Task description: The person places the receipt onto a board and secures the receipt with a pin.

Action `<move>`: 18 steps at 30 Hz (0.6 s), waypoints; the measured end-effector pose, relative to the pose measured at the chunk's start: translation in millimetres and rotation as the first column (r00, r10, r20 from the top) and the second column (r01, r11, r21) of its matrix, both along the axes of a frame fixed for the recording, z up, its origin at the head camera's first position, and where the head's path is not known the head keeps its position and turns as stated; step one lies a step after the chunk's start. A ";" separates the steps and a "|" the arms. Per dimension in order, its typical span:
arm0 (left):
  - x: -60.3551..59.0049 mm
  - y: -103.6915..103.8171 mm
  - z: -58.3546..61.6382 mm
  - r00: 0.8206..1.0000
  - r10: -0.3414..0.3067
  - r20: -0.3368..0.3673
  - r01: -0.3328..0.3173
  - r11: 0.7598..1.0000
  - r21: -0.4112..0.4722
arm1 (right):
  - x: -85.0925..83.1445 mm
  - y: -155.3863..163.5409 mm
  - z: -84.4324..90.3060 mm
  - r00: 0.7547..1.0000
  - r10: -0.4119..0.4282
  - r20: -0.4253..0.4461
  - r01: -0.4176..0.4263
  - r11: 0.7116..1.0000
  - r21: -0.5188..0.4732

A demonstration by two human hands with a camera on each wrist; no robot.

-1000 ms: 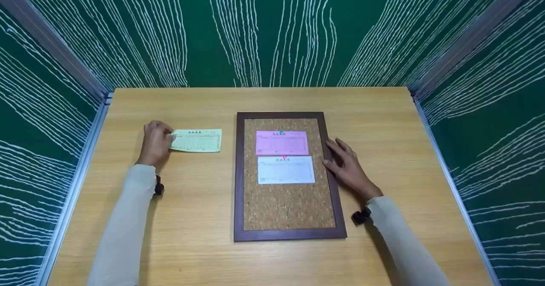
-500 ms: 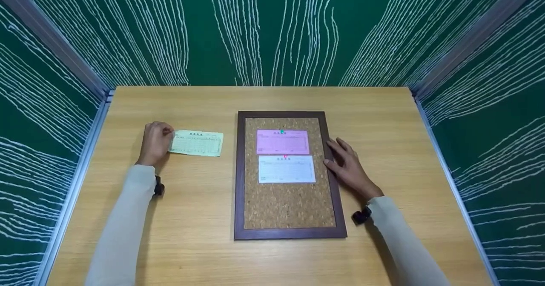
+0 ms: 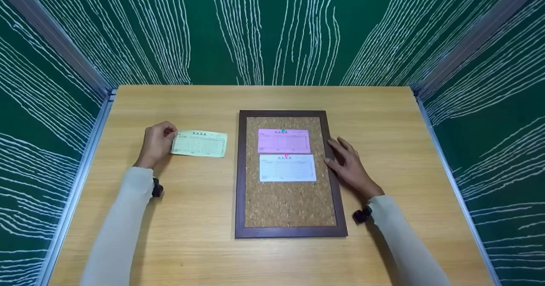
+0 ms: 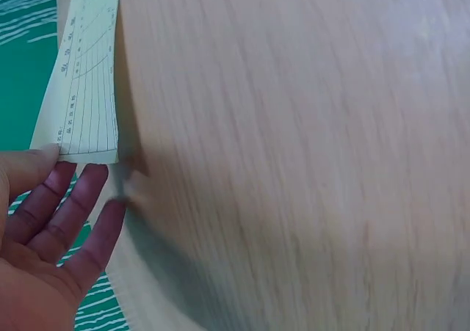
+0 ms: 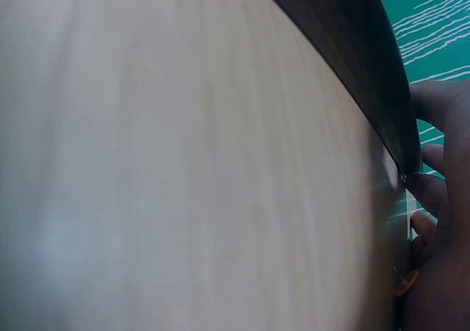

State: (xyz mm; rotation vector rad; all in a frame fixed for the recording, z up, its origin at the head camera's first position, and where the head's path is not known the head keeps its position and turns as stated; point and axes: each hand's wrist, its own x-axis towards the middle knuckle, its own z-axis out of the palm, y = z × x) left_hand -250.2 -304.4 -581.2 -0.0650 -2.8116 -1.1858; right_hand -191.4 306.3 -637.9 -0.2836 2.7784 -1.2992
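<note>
My left hand (image 3: 157, 143) pinches the left end of a pale green paper slip (image 3: 199, 144) printed with a ruled form. In the left wrist view the green slip (image 4: 84, 74) bends up from thumb and fingers (image 4: 88, 184). Straight, relaxed fingers of my right hand (image 3: 350, 167) touch the right side of a dark-framed cork board (image 3: 289, 205). A pink slip (image 3: 283, 141) under a green pin (image 3: 283, 130) and a white slip (image 3: 288, 169) under a pinkish-red pin (image 3: 286, 155) are on the cork. Beneath my right hand shows a small orange thing (image 5: 406, 282); whether it is held, I cannot tell.
The board lies flat on a light wooden table (image 3: 187, 218). Green panels with white wavy lines (image 3: 272, 30) rise behind and at both sides, joined by metal corner posts (image 3: 55, 30). Small black devices (image 3: 362, 214) sit at both wrists.
The green slip has shifted slightly to the right in my left hand and tilted a little, its right end now slightly lower. My right hand has stayed at the board's edge.
</note>
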 end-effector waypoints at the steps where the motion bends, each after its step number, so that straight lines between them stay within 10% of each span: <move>1: 1.1 0.2 1.4 1.000 0.001 0.000 -0.001 1.000 0.004 | 0.1 0.0 0.0 1.000 0.000 -0.002 0.000 1.000 0.000; 18: 19.9 -2.2 21.2 0.999 0.000 0.044 -0.006 0.990 0.144 | 0.7 0.5 -0.7 1.000 -0.009 0.003 0.009 1.000 -0.002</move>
